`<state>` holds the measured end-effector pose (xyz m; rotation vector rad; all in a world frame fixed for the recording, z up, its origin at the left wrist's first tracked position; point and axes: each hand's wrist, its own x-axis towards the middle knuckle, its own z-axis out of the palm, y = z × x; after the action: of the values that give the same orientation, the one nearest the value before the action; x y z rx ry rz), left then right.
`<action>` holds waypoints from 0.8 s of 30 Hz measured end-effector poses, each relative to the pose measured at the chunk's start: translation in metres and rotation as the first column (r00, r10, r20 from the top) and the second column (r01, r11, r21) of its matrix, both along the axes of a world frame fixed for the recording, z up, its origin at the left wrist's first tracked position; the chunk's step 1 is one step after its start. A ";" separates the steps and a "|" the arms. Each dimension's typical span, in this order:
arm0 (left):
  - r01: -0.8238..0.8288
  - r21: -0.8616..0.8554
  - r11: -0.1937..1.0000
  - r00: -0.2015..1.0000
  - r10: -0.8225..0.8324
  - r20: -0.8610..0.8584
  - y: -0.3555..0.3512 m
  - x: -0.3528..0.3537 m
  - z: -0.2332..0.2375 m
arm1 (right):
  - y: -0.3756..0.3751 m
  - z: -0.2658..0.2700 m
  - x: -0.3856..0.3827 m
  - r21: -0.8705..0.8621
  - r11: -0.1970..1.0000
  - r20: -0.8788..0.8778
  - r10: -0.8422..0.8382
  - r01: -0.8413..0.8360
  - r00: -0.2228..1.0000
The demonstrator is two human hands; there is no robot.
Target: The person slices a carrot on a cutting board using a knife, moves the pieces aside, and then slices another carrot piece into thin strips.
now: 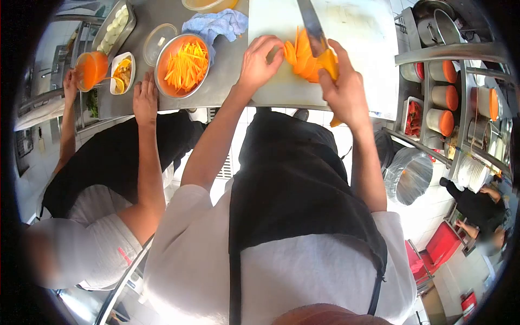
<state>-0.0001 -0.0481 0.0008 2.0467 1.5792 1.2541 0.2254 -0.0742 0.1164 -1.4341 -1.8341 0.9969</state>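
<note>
Head cam: the right hand [344,86] has its grip closed around a knife [310,17], blade angled up and away over the white cutting board [374,46]. There's yellow showing between the fingers and poking out below the palm, but I can't tell if it's all handle.

The orange slices [304,58] are fanned out on the board between the two hands, right by the blade. The left hand [261,62] is curled at their left side, thumb and fingers making a narrow loop. Honestly can't tell if that grip is pinching a slice.

Left of the board on the metal surface [227,70] there's a metal bowl [158,76] of thin orange strips [187,65], with a crumpled blue cloth [216,24] behind it and a clear lid [158,46] just beside it. Further left, a co-worker has one hand [70,84] at an orange tub [92,70] and the other [145,100] near a small white dish [115,84] of food.
</note>
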 end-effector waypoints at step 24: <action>0.372 -0.285 0.884 0.850 -0.447 -0.279 0.073 -0.006 0.033 | 0.003 -0.061 0.135 0.193 0.973 0.472 -0.206 0.128 0.857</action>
<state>-0.0058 0.0252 0.0334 2.3695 1.2259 0.5675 0.3609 -0.0713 0.0555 -1.8308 -2.0306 0.4068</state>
